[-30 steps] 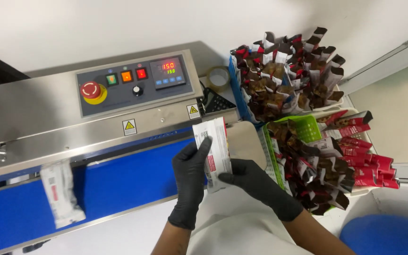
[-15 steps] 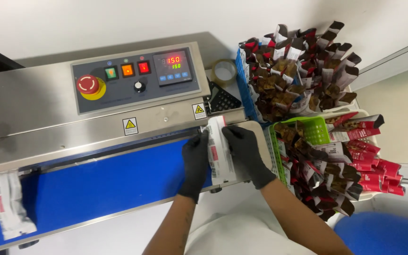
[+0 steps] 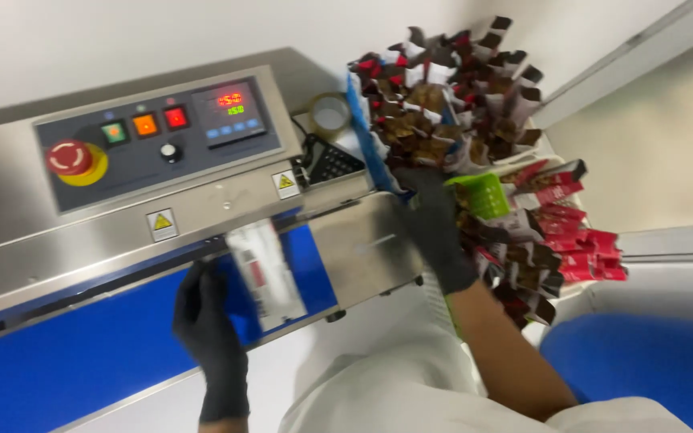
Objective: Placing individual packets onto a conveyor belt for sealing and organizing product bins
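Left hand: the black-gloved left hand (image 3: 206, 321) rested on the blue conveyor belt (image 3: 66, 361), fingers spread open and holding nothing, just beside the pouch, apparently to steady it on the belt.
Pouch: a white sachet (image 3: 266, 275) with a red stripe lay flat on the belt, its upper end under the steel sealing head (image 3: 122, 240), so that the mouth met the sealing slot.
Right hand: the gloved right hand (image 3: 435, 228) reached into the crowd of upright pouches (image 3: 451, 104) in the blue-rimmed bin; whether its fingers gripped one cannot be told.
Second stock: red-and-brown sachets (image 3: 571, 232) filled a green basket (image 3: 483, 192) nearer the person.
Signs: two yellow triangular warning labels (image 3: 162, 222) sat on the head's front.
Panel: a red mushroom button (image 3: 70, 156) on a yellow disc, green, orange and red square switches, and a red-digit display (image 3: 230, 100).
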